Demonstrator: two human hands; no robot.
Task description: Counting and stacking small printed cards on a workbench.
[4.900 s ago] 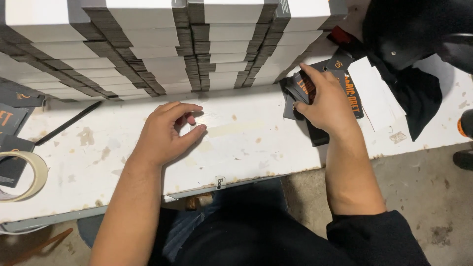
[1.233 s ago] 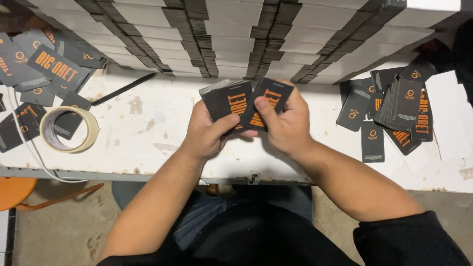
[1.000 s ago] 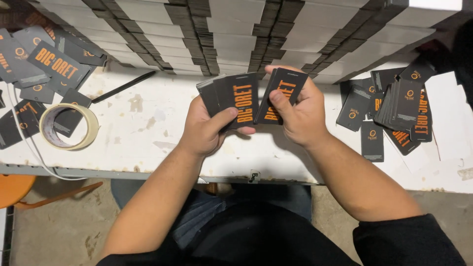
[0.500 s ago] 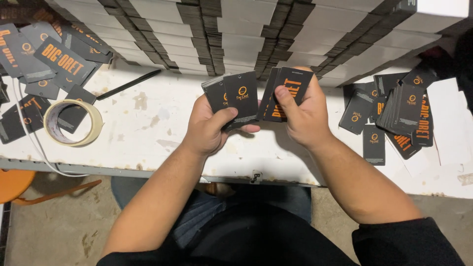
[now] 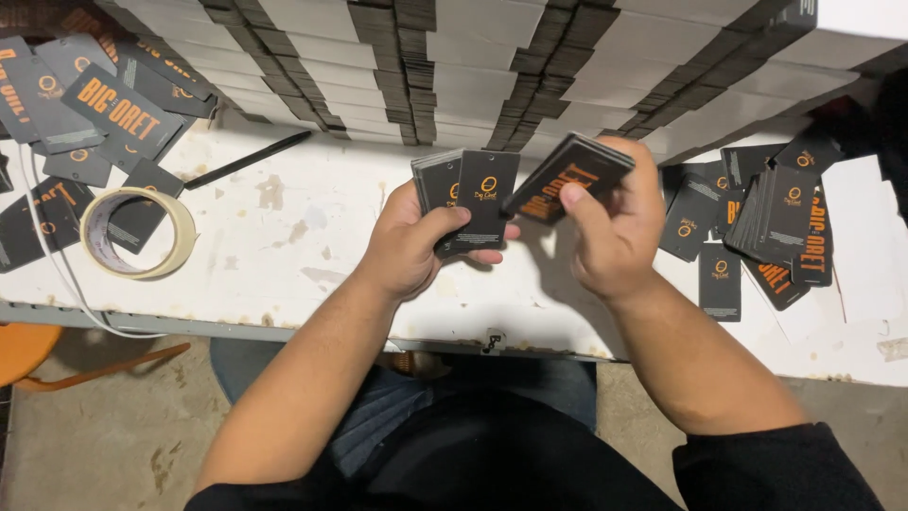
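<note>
My left hand (image 5: 409, 248) grips a small stack of black tags with orange print (image 5: 470, 196), held upright over the white table (image 5: 284, 255). My right hand (image 5: 615, 232) holds a second stack of the same black tags (image 5: 567, 175), tilted and a little apart from the left stack. Both stacks hover above the table's middle, in front of rows of white boxes.
Stacked white boxes with dark edges (image 5: 492, 66) fill the back of the table. A roll of masking tape (image 5: 137, 232), a black pen (image 5: 248, 159) and loose black tags (image 5: 85, 104) lie at left. More tags (image 5: 776, 227) are piled at right. An orange stool (image 5: 28, 355) stands below left.
The one bundle of tags held in both hands has been split; my right hand has drawn its part away to the right and tilted it. Earlier, the hands rested on the table.
</note>
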